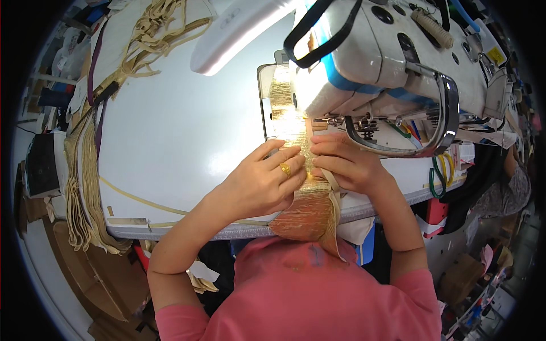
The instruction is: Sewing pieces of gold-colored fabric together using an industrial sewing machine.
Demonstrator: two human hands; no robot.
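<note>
A strip of shiny gold textured fabric [302,206] runs from under the sewing machine's head [352,57] over the table's front edge. My left hand [273,176], with a gold ring, has curled fingers pressing on the fabric's left side. My right hand [344,162] grips the fabric's right side along with a narrow beige band [333,187], fingertips just below the needle area. The band hangs down beside the fabric. A lit white lamp bar [239,28] is above, and a curved chrome guard [446,108] juts out from the machine. The exact needle point is hidden.
The white tabletop [176,136] has a curved front edge. Bundles of beige strips [91,182] hang over its left side, with loose strips [159,40] at back left. Green and yellow loops [441,176] hang at the right. Cardboard boxes [460,278] stand below.
</note>
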